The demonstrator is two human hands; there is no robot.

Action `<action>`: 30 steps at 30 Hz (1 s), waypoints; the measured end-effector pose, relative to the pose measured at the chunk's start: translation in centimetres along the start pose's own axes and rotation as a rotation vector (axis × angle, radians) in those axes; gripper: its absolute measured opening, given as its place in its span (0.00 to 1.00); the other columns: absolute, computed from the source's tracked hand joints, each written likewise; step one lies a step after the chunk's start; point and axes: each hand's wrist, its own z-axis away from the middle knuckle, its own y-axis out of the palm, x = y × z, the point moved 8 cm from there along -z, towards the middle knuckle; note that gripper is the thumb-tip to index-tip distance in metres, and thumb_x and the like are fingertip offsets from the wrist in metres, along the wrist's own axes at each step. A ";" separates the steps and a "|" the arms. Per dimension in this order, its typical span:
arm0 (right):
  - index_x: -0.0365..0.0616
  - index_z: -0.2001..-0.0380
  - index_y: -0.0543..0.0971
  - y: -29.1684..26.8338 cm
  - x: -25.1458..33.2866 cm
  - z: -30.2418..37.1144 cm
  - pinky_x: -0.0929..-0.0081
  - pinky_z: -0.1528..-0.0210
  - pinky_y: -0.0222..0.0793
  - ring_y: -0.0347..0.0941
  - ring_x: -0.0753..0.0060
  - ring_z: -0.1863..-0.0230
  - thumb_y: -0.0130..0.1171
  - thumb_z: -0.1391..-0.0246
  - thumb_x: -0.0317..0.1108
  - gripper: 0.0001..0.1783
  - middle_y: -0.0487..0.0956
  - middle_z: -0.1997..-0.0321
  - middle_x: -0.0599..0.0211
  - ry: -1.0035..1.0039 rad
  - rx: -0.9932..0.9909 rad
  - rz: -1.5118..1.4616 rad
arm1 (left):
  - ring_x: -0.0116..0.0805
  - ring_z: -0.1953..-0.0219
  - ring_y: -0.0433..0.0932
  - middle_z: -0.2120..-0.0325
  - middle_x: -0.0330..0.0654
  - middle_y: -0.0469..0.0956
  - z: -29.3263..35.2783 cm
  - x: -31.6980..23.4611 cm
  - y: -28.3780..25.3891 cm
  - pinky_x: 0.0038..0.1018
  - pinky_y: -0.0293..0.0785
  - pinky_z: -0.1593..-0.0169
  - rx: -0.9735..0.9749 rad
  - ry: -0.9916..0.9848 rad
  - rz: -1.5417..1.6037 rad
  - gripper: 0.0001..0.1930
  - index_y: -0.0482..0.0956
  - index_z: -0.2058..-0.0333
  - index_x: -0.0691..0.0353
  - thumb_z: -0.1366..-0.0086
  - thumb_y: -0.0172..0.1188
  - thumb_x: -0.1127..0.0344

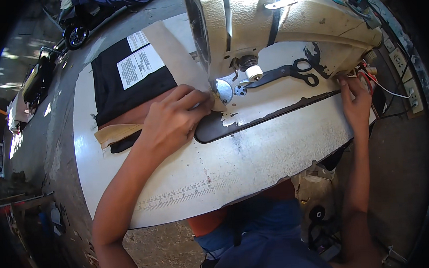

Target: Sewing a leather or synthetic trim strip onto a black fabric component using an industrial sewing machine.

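Note:
My left hand point(177, 114), fingers bent and closed, grips the edge of layered cloth beside the needle area of a cream sewing machine point(257, 22). The cloth is a black piece point(110, 98) with white printed labels point(140, 66), a beige strip point(168, 46), and brown and tan layers point(122, 132) under my wrist. The needle and presser foot are mostly hidden by the machine head and my fingers. At the machine's right end, my right hand point(356, 100) has its thumb and fingers drawn together against the lower housing; what they pinch is hidden.
Black-handled scissors point(289, 73) lie on the machine bed under the arm. The white worktable point(173, 177) has a printed ruler scale and a chipped front edge. Sockets and cables point(400, 71) are at the right. A parked motorcycle point(78, 32) stands beyond the table.

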 end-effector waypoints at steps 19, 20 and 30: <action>0.40 0.50 0.86 10.2 14.9 -2.5 0.66 0.41 0.72 0.81 0.53 0.55 0.65 0.41 0.23 0.16 0.87 0.51 0.60 -0.549 0.278 -0.176 | 0.38 0.59 0.76 0.55 0.39 0.78 -0.5 1.9 2.2 0.31 0.80 0.61 -0.053 -0.100 -0.096 0.10 0.90 0.55 0.62 0.30 0.63 0.72; 0.39 0.50 0.86 10.6 14.5 -2.8 0.64 0.42 0.73 0.81 0.51 0.55 0.65 0.41 0.24 0.15 0.86 0.52 0.59 -0.567 0.283 -0.190 | 0.38 0.58 0.76 0.55 0.39 0.78 -0.6 2.0 2.2 0.31 0.80 0.61 -0.051 -0.110 -0.095 0.10 0.90 0.56 0.63 0.30 0.62 0.72; 0.35 0.56 0.84 15.1 13.9 -5.7 0.55 0.50 0.75 0.79 0.43 0.57 0.66 0.42 0.31 0.14 0.84 0.54 0.48 -0.377 0.547 0.040 | 0.39 0.58 0.77 0.55 0.40 0.79 -0.4 2.5 2.5 0.32 0.82 0.61 -0.014 -0.200 -0.118 0.10 0.89 0.54 0.67 0.27 0.60 0.70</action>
